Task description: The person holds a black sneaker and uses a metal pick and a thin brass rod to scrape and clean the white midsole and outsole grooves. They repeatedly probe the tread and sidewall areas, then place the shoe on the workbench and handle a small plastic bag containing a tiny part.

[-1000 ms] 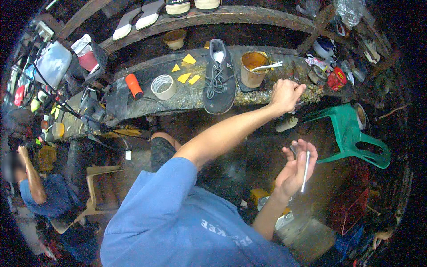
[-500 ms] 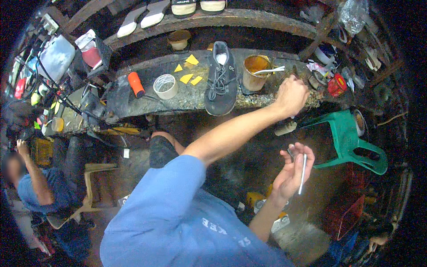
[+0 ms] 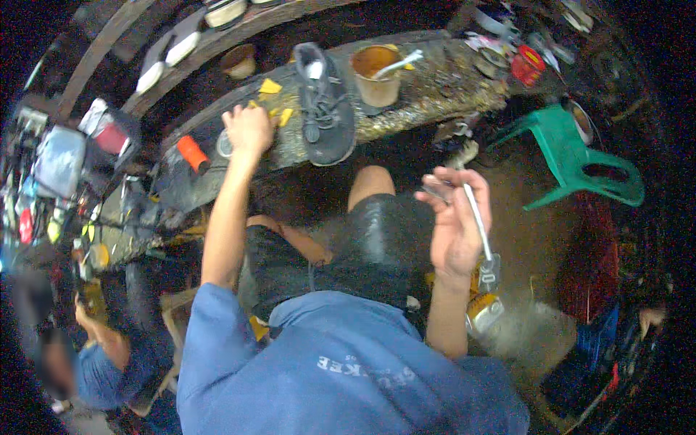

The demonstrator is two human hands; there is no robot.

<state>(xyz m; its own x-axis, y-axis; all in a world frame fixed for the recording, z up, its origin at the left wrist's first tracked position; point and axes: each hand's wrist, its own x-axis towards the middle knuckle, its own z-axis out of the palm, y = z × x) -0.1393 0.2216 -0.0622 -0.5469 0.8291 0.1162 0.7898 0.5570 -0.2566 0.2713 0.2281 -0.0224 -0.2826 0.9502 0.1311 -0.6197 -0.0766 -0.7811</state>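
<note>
My left hand (image 3: 249, 130) reaches over the bench with its back up and fingers bent down, smeared by motion. It covers most of a pale tape roll (image 3: 224, 143); its grip is hidden. Yellow scraps (image 3: 270, 86) lie just beyond it. My right hand (image 3: 460, 221) is raised, palm turned in, with a thin whitish rod (image 3: 476, 221) held across the fingers. A small dark piece (image 3: 436, 194) shows at its fingertips, too blurred to name. Between the hands, a dark lace-up shoe (image 3: 324, 109) rests on the bench, toe toward me.
A tub of orange-brown paste (image 3: 377, 83) with a pale-handled tool in it stands right of the shoe. An orange cylinder (image 3: 193, 154) lies left on the bench (image 3: 428, 83). A green plastic stool (image 3: 558, 152) is at right. Another person (image 3: 109, 362) sits at lower left.
My left hand has swung from the bench's right end to the tape roll at left. My right hand still holds the rod, now more upright. The view has shifted.
</note>
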